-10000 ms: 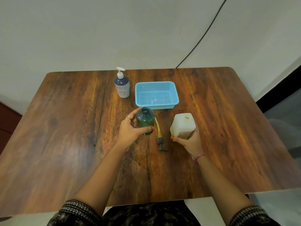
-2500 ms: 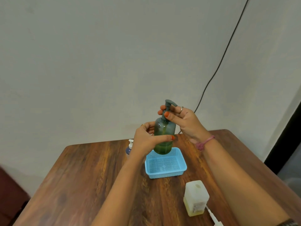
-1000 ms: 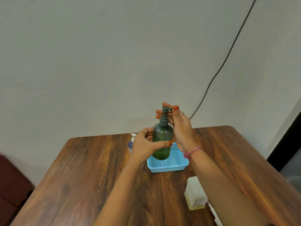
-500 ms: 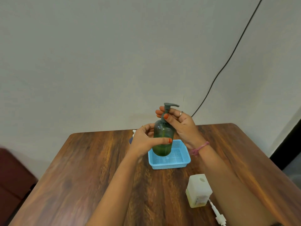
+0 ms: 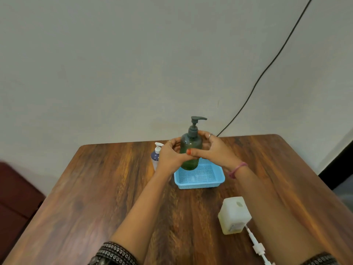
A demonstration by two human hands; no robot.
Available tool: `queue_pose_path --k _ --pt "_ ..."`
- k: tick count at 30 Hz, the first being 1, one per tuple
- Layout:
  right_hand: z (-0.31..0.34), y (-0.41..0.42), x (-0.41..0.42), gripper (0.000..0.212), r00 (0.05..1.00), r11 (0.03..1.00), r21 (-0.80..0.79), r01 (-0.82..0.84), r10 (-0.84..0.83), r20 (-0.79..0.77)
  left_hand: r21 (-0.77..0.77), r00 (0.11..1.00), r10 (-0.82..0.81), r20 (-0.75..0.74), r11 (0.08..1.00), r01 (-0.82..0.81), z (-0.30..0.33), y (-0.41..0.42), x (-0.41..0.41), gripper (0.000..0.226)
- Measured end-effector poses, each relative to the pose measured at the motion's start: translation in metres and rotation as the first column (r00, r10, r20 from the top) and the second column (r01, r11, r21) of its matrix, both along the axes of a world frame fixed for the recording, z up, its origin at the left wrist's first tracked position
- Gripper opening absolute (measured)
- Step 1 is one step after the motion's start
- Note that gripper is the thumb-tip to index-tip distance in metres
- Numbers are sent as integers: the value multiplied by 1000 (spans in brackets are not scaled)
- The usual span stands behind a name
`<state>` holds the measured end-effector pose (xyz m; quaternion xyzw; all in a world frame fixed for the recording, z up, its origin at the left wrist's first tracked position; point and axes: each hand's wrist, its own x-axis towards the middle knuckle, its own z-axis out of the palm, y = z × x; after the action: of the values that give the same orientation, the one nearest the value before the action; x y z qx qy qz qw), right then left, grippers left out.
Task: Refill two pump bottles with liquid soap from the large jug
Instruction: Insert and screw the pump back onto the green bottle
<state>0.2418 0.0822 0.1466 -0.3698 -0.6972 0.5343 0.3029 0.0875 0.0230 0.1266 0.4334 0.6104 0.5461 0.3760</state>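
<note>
Both hands, left hand [image 5: 170, 155] and right hand [image 5: 212, 150], wrap around the green pump bottle [image 5: 191, 150], pump head on, held above the blue basket [image 5: 199, 183]. Looks like bottle one is done. White-pump bottle [image 5: 156, 155] left of basket apparently still pending; open jug [image 5: 234, 215] stands nearer than basket.

Table [image 5: 99, 188]: wood-grain top, brown, with a soft sheen.
Green bottle [image 5: 191, 150]: translucent dark plastic, smooth and glossy; pump [image 5: 194, 125] grey matt plastic.
Basket [image 5: 198, 183], at 6 o'clock from the bottle: light blue plastic, perforated mesh floor and walls.
Jug [image 5: 234, 215]: milky translucent plastic, dull finish, paper label on its side.
Small bottle [image 5: 155, 156], at 9 o'clock from the green one: white plastic pump, dark smooth shoulder.
Wall [image 5: 133, 64]: matt paint.
Cuff [image 5: 114, 254]: patterned dark cloth.
</note>
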Motion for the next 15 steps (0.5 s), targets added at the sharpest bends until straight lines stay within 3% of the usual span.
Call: queue_pose_path --k 6,10,15 --pt "-25 21 -12 73 984 994 70 79 -89 156 -84 999 -25 -40 996 22 -31 15 -1 75" --pt "-46 40 -24 66 961 994 90 68 -90 263 -174 993 -28 -114 985 8 -45 7 -9 90" --pt "-79 56 -36 65 919 991 89 99 -126 374 -235 1000 18 -18 972 -22 -77 -28 -33 56"
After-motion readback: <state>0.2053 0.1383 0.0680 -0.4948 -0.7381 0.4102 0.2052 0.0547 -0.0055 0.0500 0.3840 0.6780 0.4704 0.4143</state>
